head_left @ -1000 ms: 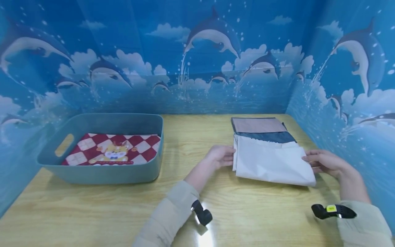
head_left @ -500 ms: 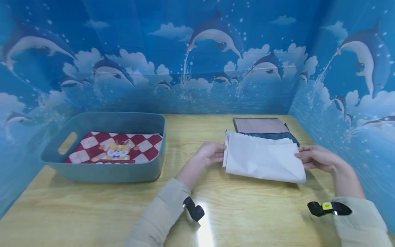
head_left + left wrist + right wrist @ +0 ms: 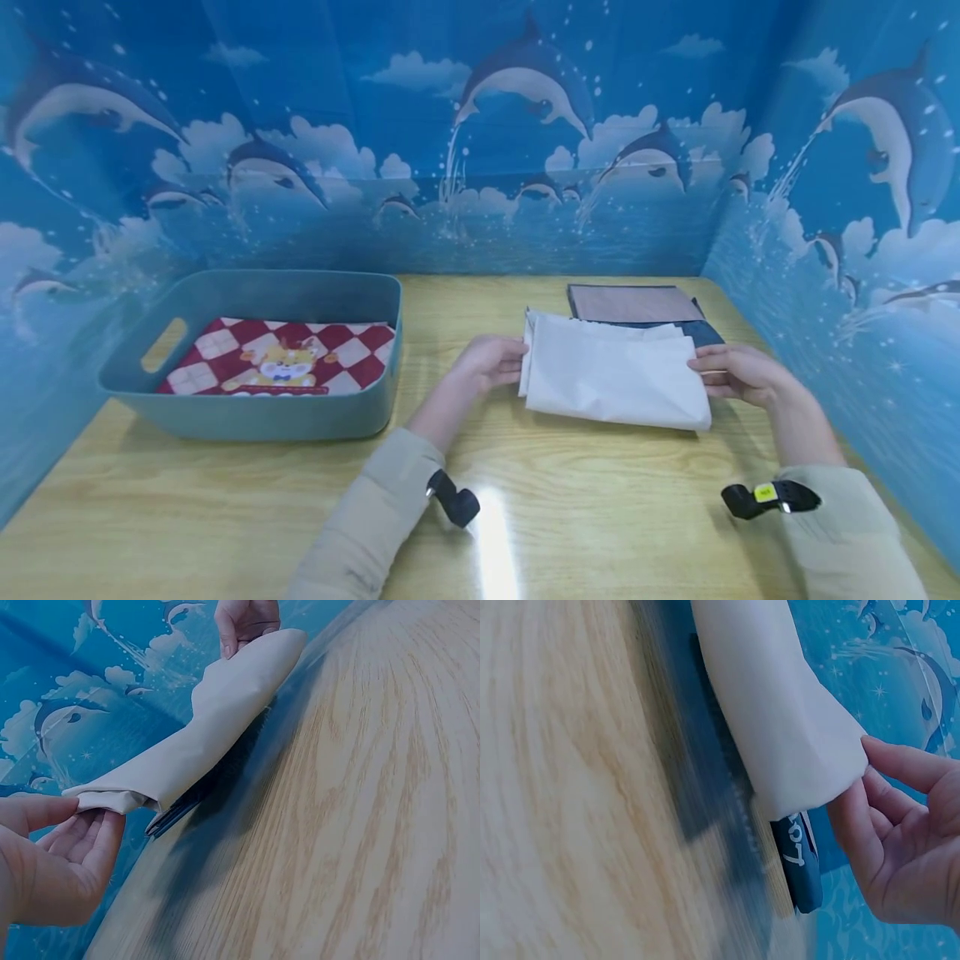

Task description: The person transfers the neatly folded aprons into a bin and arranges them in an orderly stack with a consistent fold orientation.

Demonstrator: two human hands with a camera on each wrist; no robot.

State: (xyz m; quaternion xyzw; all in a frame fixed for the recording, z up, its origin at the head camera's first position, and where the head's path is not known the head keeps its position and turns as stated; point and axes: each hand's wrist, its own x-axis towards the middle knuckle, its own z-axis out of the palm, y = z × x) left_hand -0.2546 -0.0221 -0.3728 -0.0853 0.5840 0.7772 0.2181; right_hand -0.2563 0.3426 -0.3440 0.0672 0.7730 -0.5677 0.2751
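Observation:
A folded white cloth-like sheet [image 3: 611, 367] is held up off the table between both hands. My left hand [image 3: 491, 364] pinches its left edge, thumb on top and fingers beneath, as the left wrist view shows at the folded layers [image 3: 112, 799]. At the opposite edge my right hand [image 3: 738, 375] pinches the sheet between thumb and fingers. Behind and partly under it lies a folded dark blue piece with a dusty-pink panel [image 3: 637, 303]; the right wrist view shows white lettering on its dark edge [image 3: 799, 862].
On the left of the wooden table [image 3: 600, 508] stands a blue-grey bin [image 3: 262, 418] with an oval handle hole. Inside it lies a red-and-white checked cloth [image 3: 352, 354] with a cartoon animal. Dolphin-printed curtains [image 3: 480, 217] wall the back and sides.
Both hands have carried the white sheet leftward and slightly up, off the dark blue and pink piece, more of whose pink panel edge stays behind it. The bin has stayed put.

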